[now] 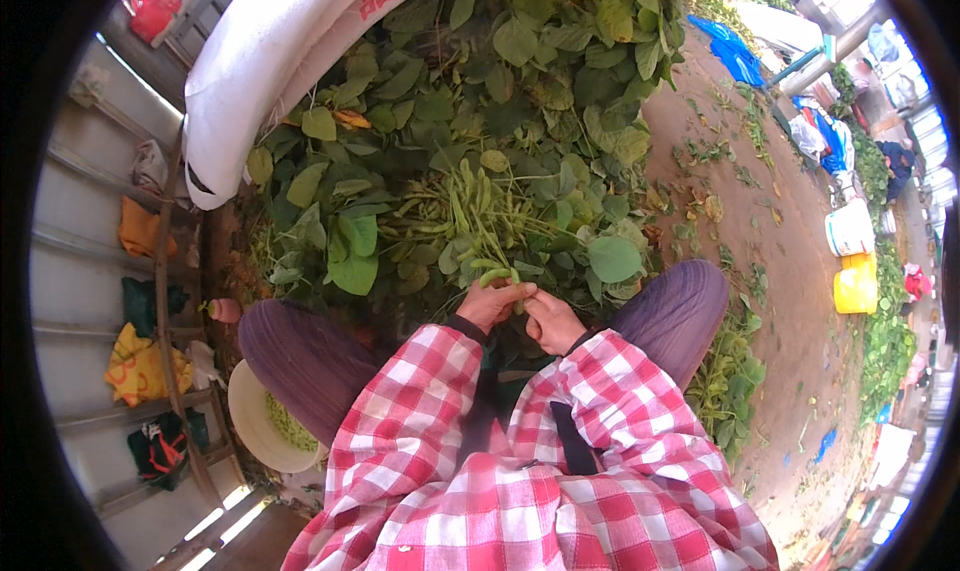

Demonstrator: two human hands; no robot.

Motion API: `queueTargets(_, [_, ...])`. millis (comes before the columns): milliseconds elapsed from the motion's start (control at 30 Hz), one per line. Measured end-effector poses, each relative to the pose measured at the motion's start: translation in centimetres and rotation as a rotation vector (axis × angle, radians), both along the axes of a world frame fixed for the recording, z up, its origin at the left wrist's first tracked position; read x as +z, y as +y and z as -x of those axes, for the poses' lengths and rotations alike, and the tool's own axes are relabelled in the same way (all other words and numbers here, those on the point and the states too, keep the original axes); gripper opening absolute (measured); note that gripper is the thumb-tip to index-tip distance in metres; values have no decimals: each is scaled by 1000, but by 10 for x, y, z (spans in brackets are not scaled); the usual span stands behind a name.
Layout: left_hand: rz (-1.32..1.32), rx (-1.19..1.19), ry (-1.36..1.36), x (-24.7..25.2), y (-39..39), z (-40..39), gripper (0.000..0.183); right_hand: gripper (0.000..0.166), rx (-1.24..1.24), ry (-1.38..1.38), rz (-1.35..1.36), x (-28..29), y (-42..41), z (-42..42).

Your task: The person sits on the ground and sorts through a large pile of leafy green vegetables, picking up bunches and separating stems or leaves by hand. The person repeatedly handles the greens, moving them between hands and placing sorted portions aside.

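Observation:
My left hand (484, 305) and my right hand (553, 323) meet between my knees. Green bean pods (495, 275) stick out past the fingers of the left hand, which grips them. The right hand's thumb and fingers are pinched together at the left fingertips, on the lower end of a pod. Just beyond lies a bunch of pods on stems (480, 203), spread over a large heap of leafy bean plants (450, 113). By my left knee stands a pale bucket (244, 413) with shelled green beans (289, 424) in it.
A stuffed white woven sack (247, 68) leans at the upper left. Bags, among them a yellow one (146, 364), hang on the metal wall frame (166, 271). Rightward, a dirt floor (787, 271) holds scattered leaves, a white bucket (850, 229) and a yellow container (855, 284). People sit farther off.

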State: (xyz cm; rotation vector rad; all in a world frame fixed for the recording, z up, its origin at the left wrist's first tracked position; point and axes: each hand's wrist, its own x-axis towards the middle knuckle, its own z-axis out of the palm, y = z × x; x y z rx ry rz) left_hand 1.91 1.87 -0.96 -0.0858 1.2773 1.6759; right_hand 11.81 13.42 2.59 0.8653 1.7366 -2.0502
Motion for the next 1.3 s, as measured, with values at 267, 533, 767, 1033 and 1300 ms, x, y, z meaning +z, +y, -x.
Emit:
queueTargets(267, [-148,103,-159,-11,-4,-4,13,14,-40,-53,637,-18,19,-3])
queueTargets(533, [-9,232,-174,-15,10,-8,23,18,-10,277,-375,-25,-6,-2])
queueTargets(767, [160,299,-97,-26,20,-6,23,20,52,295,-669,-28,-17,-1])
queueTargets(1033, [199,453,-102,-34,26,-8,26,23,60,386,-713,-20,-21,-1])
queueTargets(1300, [-151,159,-291,-58,7,1,25,23,124,500,-853,-26,-14,1])
